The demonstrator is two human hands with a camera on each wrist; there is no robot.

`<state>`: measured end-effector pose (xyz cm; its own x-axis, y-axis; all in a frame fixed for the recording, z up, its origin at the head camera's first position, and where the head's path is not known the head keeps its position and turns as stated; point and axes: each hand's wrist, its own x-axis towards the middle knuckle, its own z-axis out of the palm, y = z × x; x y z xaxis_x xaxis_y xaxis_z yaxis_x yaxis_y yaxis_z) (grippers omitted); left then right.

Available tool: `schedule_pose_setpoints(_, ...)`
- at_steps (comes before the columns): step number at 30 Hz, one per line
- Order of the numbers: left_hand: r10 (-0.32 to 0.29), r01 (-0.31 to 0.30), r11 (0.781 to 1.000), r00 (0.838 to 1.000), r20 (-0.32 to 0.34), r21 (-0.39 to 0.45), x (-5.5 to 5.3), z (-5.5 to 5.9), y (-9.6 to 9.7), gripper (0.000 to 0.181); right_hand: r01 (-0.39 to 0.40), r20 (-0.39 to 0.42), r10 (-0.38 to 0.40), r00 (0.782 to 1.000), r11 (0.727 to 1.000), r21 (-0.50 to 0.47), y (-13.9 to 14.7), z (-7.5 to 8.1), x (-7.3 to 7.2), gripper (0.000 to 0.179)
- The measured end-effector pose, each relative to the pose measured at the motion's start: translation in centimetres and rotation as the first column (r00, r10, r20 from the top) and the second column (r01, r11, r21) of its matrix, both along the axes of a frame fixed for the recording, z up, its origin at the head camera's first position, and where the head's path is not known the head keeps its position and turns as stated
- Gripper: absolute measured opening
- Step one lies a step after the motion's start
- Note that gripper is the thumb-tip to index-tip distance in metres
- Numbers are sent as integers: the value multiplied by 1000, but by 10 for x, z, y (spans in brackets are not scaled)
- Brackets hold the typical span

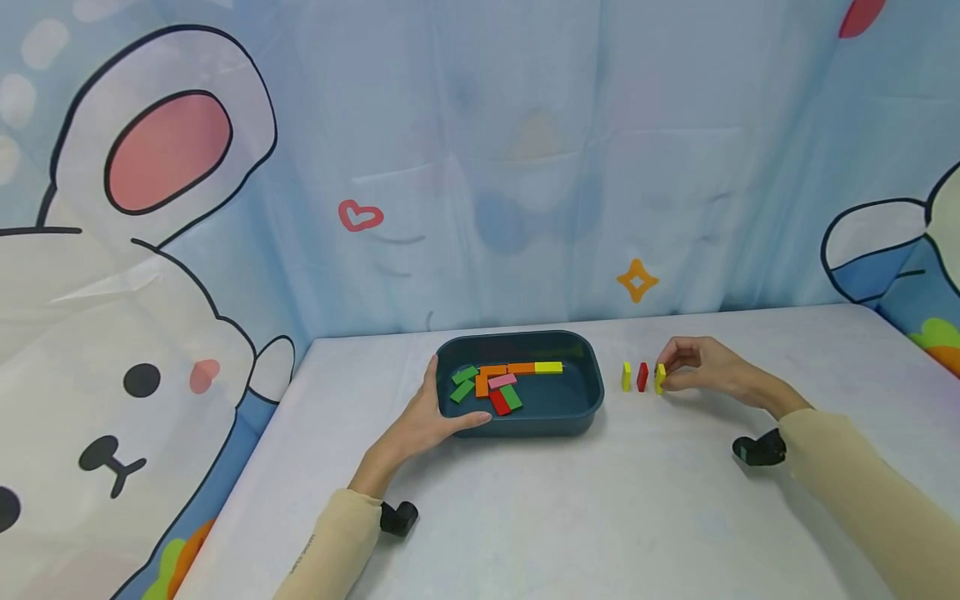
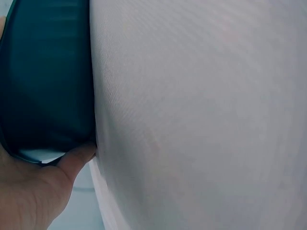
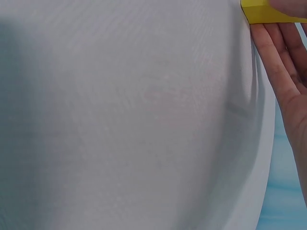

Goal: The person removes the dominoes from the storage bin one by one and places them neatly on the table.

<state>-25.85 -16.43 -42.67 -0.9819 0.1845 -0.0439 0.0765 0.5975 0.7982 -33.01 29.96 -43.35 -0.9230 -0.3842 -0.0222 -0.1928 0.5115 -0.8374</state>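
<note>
A dark teal plastic tray (image 1: pixel 573 427) stands on the white-covered table with several coloured domino blocks (image 1: pixel 521 368) lying in it, green, orange, pink, red and yellow. My left hand (image 1: pixel 423 421) grips the tray's left end, its thumb along the front side and the fingers at the left wall. To the right of the tray, my right hand (image 1: pixel 701 371) pinches an upright yellow domino (image 1: pixel 660 379) between thumb and fingers. That same domino (image 3: pixel 268 13) shows at the top of the right wrist view. Beside it stand a red domino (image 1: pixel 642 377) and another yellow domino (image 1: pixel 626 377), in a spaced row.
A light blue cartoon-printed curtain (image 1: pixel 525 167) hangs right behind the table's back edge. The white tablecloth (image 1: pixel 585 517) spreads in front of the tray and the row. Small black cameras (image 1: pixel 759 448) are strapped at both wrists.
</note>
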Motion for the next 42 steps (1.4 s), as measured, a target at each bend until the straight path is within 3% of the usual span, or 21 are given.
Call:
schedule_pose_setpoints(19,-1,1,1000,1000,-5,1,-1,-1,-1,141,-5,-24,5,1000,1000,15,-3,0,3,35)
schedule_pose_setpoints(32,-6,6,1000,1000,2,-3,-2,1,1,140,17,-62,-11,998,995,99,12,4,7,56)
schedule_pose_setpoints(37,-11,11,1000,1000,5,1,-3,1,2,140,46,-118,-29,993,989,139,29,19,11,54)
schedule_pose_setpoints(42,-4,4,1000,1000,8,11,-2,-1,-1,140,95,-198,-72,978,990,108,34,56,11,49)
